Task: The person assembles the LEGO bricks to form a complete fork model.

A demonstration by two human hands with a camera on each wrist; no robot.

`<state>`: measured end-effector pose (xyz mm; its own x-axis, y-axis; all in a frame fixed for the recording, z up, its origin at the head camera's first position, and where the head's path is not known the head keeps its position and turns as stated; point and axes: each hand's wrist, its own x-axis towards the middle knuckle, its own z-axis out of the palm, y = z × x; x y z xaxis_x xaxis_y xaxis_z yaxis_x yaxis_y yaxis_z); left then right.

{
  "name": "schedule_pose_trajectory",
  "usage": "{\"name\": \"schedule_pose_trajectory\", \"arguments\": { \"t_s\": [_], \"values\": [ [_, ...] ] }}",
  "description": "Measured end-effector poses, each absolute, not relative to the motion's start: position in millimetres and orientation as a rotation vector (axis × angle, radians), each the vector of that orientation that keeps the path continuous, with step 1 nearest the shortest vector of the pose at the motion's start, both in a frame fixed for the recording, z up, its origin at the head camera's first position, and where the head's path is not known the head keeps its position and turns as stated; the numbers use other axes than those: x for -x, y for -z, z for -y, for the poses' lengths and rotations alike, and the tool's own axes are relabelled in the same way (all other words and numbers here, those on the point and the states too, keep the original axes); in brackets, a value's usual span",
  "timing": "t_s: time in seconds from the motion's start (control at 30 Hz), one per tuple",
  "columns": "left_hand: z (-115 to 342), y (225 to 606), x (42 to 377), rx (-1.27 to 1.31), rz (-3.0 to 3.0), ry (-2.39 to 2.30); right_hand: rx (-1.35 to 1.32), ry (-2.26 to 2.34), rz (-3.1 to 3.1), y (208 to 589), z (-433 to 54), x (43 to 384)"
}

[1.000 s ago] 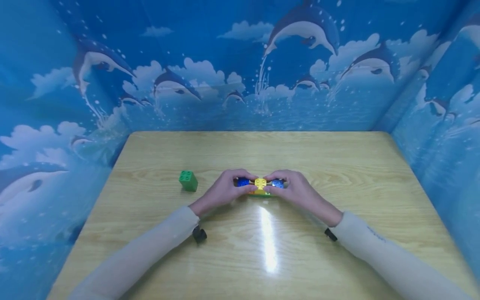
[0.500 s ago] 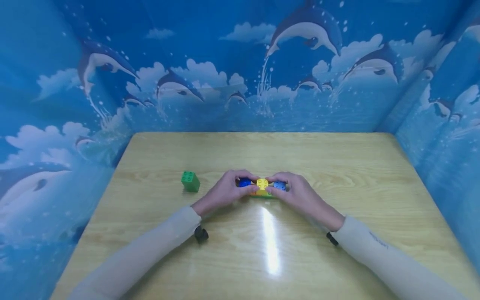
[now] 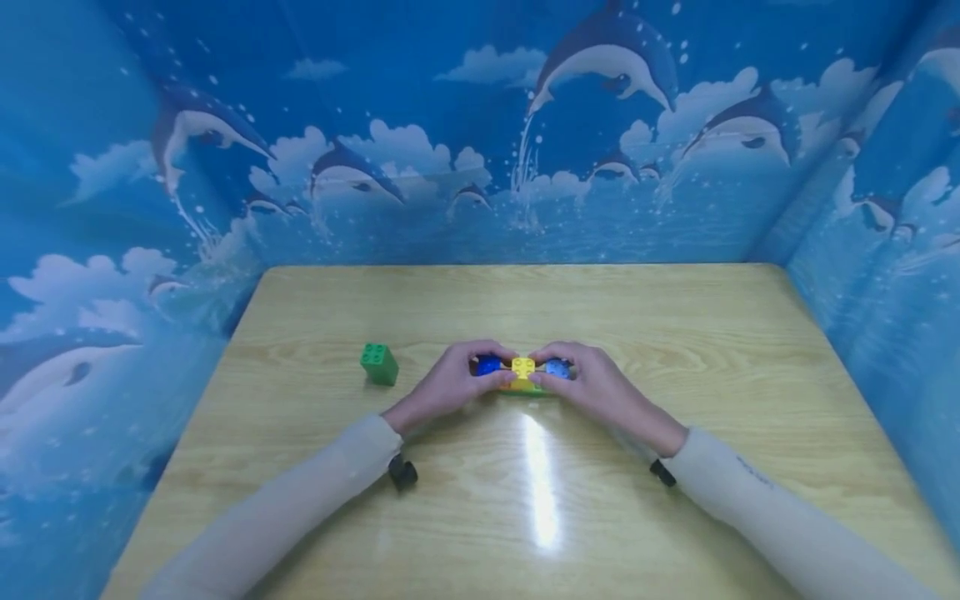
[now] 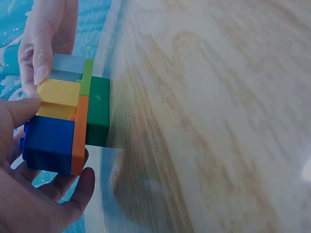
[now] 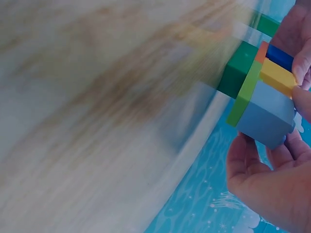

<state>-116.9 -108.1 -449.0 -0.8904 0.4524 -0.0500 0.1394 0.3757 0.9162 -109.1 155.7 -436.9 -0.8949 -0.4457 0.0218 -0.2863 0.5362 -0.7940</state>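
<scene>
A yellow toy building brick point(image 3: 522, 372) sits in the middle of a small brick build. My left hand point(image 3: 459, 375) pinches it from the left, thumb in front and index finger behind; my right hand point(image 3: 588, 379) does the same from the right. Beside the yellow brick are a dark blue brick point(image 4: 50, 144) on the left and a light blue brick point(image 5: 268, 114) on the right. Below them run a thin orange plate point(image 4: 80, 133) and a light green plate point(image 5: 244, 94). A dark green brick point(image 4: 99, 109) forms the base, standing on the table.
Left of my hands, a tall green brick point(image 3: 379, 364) stands upright on the wooden table point(image 3: 675, 308). A dolphin-print curtain point(image 3: 420, 217) surrounds the table's back and sides. Bright light reflects off the tabletop in front of the build.
Both hands stay on the yellow brick with almost no movement. The head view shifts very slightly; the green brick on the left stays where it was.
</scene>
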Motion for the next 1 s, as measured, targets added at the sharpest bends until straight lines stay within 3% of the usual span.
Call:
{"name": "schedule_pose_trajectory", "arguments": {
  "t_s": [1.0],
  "values": [
    [123, 455, 103, -0.441, -2.49, -1.492, 0.56, 1.286, -2.524, 431, -155, 113]
  ]
}}
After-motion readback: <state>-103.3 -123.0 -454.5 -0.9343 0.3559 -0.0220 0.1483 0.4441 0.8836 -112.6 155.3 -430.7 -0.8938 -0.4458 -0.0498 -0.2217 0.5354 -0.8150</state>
